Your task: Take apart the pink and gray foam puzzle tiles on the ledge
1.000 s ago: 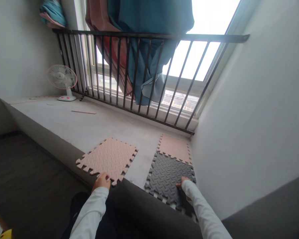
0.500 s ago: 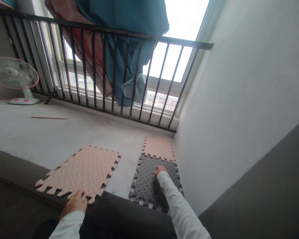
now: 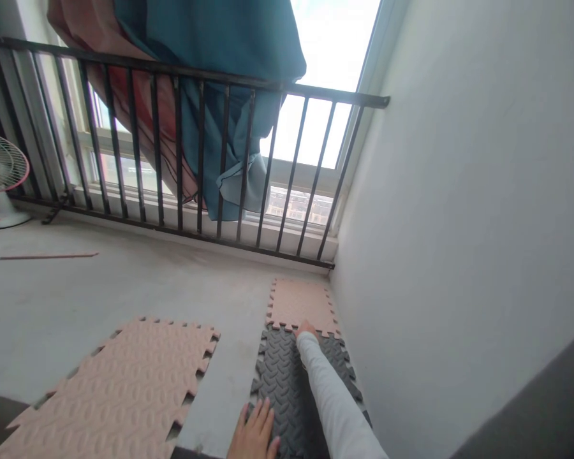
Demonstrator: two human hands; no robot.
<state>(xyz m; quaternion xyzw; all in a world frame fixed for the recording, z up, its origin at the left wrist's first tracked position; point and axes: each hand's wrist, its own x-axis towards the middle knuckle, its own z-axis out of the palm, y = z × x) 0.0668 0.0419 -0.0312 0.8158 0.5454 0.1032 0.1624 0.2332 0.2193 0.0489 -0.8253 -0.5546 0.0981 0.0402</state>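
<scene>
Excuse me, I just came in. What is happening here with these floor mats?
A person is handling interlocking foam mats on a concrete ledge. The right hand rests on a dark grey mat where it meets a small pink mat. The left hand is at the grey mat's lower left edge. A larger pink mat lies apart, to the left.

A single head-worn camera looks forward and steeply down from above the person, facing a black metal railing [image 3: 172, 68] across a concrete ledge [image 3: 124, 287]. Nearest the lens, well below the railing, are a dark foam mat [image 3: 280, 389], the person's left hand [image 3: 253, 433] and right hand [image 3: 307, 329]. Farther off, a window [image 3: 328, 51] fills the frame's top beyond the railing.
</scene>
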